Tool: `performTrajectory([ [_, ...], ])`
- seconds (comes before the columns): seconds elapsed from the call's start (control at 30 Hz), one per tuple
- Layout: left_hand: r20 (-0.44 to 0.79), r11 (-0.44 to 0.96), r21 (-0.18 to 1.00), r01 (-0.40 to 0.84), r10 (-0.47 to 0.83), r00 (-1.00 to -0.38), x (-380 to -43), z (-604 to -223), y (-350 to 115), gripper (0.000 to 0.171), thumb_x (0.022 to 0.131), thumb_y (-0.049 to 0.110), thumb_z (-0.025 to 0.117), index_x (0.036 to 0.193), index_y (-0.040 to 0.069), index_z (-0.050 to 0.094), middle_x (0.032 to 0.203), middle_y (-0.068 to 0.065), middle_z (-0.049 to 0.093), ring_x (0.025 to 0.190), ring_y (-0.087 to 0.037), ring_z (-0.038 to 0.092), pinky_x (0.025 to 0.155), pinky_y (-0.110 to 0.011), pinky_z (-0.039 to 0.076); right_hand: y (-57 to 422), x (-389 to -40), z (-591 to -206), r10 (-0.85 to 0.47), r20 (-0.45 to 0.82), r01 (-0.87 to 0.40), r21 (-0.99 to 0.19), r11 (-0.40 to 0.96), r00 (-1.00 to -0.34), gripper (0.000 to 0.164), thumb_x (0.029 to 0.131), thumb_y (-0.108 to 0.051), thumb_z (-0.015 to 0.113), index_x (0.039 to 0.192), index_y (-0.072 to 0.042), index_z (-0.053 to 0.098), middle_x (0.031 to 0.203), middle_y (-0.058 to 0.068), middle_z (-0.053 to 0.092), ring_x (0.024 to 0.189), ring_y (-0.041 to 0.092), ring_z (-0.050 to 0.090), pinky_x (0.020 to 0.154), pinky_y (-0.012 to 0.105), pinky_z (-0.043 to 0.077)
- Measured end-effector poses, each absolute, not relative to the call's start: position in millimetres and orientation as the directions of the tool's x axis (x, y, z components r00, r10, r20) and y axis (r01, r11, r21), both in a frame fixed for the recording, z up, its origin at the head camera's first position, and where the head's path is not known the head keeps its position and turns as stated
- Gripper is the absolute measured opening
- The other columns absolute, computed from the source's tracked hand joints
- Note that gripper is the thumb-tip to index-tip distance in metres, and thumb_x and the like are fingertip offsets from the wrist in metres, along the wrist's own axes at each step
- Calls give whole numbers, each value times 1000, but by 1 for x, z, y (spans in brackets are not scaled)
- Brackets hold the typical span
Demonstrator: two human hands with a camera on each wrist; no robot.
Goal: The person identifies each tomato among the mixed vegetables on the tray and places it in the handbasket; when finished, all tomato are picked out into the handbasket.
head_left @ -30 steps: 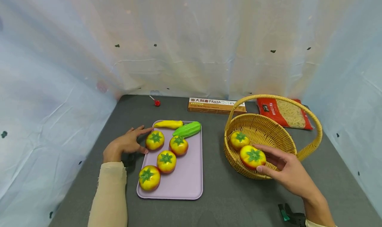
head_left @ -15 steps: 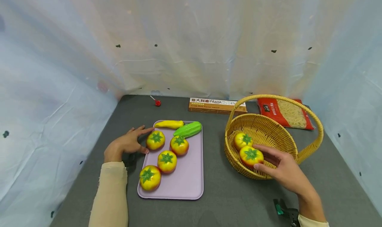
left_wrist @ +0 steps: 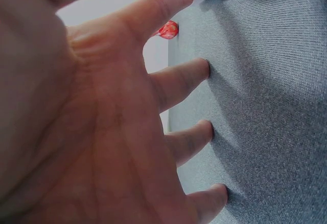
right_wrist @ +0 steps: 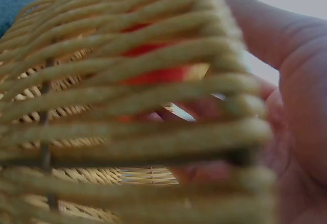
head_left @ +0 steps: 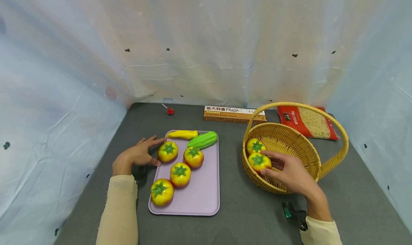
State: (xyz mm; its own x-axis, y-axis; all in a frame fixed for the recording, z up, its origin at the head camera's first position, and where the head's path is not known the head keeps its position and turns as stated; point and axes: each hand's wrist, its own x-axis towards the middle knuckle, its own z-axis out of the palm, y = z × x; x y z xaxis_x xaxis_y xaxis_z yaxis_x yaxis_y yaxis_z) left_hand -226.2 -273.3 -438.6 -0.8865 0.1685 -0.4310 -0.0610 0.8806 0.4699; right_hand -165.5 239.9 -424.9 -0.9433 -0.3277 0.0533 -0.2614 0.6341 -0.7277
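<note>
Right hand [head_left: 291,171]: thumb and fingers grasping a tomato [head_left: 258,162] inside the basket [head_left: 291,139], at about 9 o'clock; a second tomato [head_left: 255,145] lies at the first's 12 o'clock. Left hand [head_left: 139,153]: relaxed, fingers spread, fingertips on the table [head_left: 231,159] at the 10 o'clock edge of the tray [head_left: 204,187]. The tray bears four tomatoes [head_left: 180,174], with a yellow pepper [head_left: 182,134] and a green vegetable [head_left: 202,140] towards 12 o'clock.
</note>
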Motion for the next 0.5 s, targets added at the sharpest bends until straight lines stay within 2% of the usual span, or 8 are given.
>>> performTrajectory([
  [0.37,-424,881,470,-59,167,-890,-226,-440,-274,96,77,34,86,157,36,32,169,-15,9,151,-52,-3,105,-85,9,243,-168,-425,-284,60,-251,-662,706,-957,62,86,-42,79,140,-20,60,143,7,60,123,35,63,99,53,52],
  [0.43,-425,880,470,-61,165,-890,-226,-440,-275,96,78,33,86,157,36,32,169,-14,9,151,-52,-3,105,-85,9,243,-166,-423,-277,79,-259,-655,710,-958,62,86,-45,77,141,-21,60,142,5,60,124,34,62,99,53,52],
  [0.5,-426,880,470,-63,163,-890,-226,-439,-275,96,77,33,86,157,37,32,169,-14,9,151,-52,-3,105,-85,9,242,-165,-421,-275,110,-277,-660,698,-955,61,85,-46,78,139,-24,61,140,0,62,125,28,62,100,45,53],
])
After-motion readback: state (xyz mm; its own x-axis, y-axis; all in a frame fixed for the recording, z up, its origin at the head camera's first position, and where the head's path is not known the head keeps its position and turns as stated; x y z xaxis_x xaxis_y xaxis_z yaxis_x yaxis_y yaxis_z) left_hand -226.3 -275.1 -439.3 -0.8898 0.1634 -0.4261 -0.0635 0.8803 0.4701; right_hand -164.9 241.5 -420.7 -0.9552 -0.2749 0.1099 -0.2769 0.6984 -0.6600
